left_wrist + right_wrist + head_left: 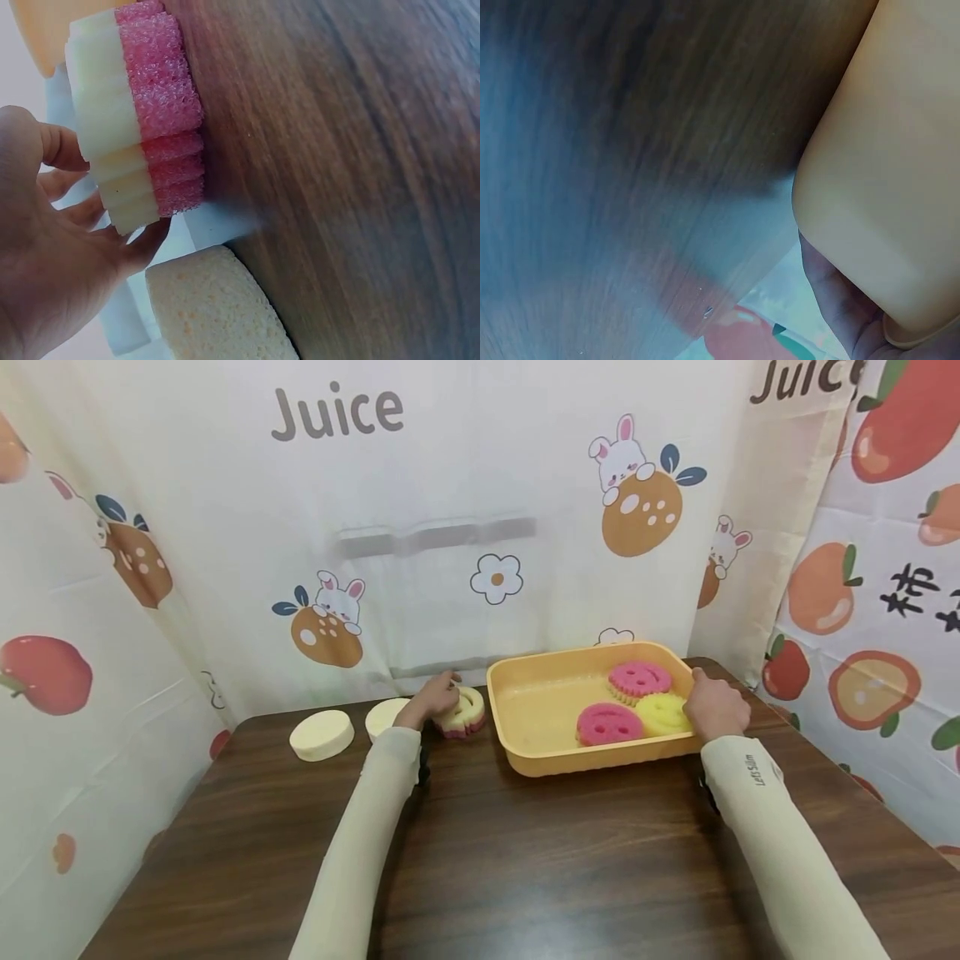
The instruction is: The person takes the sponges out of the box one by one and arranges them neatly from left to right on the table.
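Observation:
A round scalloped sponge (462,713), cream on top and pink below, with a smile cut into it, lies on the table left of the tray. My left hand (438,697) grips its cream layer from the left side; in the left wrist view the thumb and fingers are round the sponge (112,120). At the right, my right hand (716,705) holds the right end of the yellow-orange tray (540,710). In the right wrist view, fingers (840,300) curl under the rim against the tray's outer wall (885,180).
Inside the tray sit two pink smiley sponges (609,724) (639,678) and a yellow one (662,714), toward its right side. Two plain cream round sponges (322,734) (384,716) lie left of my left hand. A printed curtain (450,468) hangs behind the brown wooden table (480,852).

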A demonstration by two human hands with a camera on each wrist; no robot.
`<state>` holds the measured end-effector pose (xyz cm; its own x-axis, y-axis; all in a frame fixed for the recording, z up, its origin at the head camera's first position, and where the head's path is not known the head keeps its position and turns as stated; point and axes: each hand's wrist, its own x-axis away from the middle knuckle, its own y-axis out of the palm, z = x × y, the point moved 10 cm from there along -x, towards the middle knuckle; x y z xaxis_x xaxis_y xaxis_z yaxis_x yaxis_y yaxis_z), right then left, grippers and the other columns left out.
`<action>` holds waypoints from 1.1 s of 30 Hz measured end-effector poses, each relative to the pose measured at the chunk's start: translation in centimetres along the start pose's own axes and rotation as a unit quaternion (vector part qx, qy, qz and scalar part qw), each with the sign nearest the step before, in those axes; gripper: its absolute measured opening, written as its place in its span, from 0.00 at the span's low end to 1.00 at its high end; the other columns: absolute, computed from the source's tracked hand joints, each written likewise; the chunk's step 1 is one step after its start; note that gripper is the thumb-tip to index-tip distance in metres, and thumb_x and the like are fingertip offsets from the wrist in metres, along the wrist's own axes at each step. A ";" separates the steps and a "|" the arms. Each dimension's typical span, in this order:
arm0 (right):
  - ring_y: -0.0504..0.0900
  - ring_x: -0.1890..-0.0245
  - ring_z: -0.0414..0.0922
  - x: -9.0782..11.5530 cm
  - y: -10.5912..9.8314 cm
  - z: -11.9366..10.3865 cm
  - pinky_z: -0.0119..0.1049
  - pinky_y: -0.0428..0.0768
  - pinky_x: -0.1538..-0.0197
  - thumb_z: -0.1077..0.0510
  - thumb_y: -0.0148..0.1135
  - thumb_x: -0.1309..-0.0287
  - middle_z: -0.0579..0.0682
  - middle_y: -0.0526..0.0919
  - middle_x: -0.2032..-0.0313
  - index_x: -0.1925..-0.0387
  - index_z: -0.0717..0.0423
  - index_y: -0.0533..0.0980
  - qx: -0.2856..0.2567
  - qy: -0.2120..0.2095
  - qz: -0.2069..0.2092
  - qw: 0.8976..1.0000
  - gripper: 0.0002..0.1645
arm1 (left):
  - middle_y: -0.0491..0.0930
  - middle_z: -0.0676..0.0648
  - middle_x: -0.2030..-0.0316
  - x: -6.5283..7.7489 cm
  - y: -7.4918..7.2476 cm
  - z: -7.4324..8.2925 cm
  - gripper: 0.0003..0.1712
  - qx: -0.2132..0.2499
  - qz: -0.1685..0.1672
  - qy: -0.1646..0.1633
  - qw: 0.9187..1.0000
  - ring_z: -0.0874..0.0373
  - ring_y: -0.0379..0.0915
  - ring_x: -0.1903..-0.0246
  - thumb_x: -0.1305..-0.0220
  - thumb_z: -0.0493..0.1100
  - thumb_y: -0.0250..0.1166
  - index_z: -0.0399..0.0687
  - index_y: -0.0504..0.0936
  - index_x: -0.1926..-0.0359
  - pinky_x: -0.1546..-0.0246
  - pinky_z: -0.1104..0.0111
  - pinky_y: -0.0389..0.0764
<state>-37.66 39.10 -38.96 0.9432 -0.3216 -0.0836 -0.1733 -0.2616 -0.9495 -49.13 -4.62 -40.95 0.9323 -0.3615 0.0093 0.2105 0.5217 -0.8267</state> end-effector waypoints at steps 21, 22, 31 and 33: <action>0.75 0.51 0.74 -0.7 0.2 -0.1 0.65 0.78 0.59 0.60 0.37 0.31 0.78 0.73 0.48 0.28 0.61 0.54 0.011 0.001 -0.019 1.000 0.32 | 0.68 0.33 0.35 0.1 -1.7 2.0 0.26 0.049 0.104 0.057 0.992 0.40 0.64 0.33 0.31 0.38 0.47 0.34 0.65 0.33 0.32 0.50 0.67; 0.75 0.51 0.74 -0.8 0.1 -0.1 0.65 0.78 0.59 0.60 0.37 0.31 0.78 0.72 0.48 0.28 0.61 0.54 0.010 0.001 -0.019 1.000 0.32 | 0.68 0.33 0.35 0.1 -1.7 2.1 0.26 0.056 0.105 0.057 0.991 0.40 0.64 0.34 0.31 0.38 0.47 0.35 0.66 0.33 0.32 0.50 0.67; 0.76 0.52 0.73 -0.9 0.1 -0.1 0.63 0.79 0.60 0.60 0.38 0.32 0.78 0.73 0.48 0.28 0.60 0.54 0.013 0.006 -0.025 1.000 0.32 | 0.67 0.33 0.35 0.1 -1.3 2.4 0.26 0.084 0.108 0.059 0.989 0.41 0.63 0.33 0.30 0.38 0.48 0.35 0.67 0.34 0.33 0.49 0.67; 0.76 0.52 0.74 -0.7 0.0 0.0 0.63 0.79 0.61 0.60 0.38 0.32 0.78 0.73 0.49 0.27 0.60 0.54 0.014 0.007 -0.025 1.000 0.32 | 0.66 0.33 0.34 0.2 -1.1 2.7 0.26 0.088 0.104 0.058 0.989 0.41 0.62 0.33 0.30 0.39 0.48 0.35 0.66 0.34 0.33 0.49 0.67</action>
<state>-38.36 39.30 -38.90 0.9465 -0.3210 -0.0326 -0.1186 -0.2524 -0.9603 -48.42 -3.23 -38.51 0.9229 -0.3138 -0.2233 0.0759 0.7164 -0.6935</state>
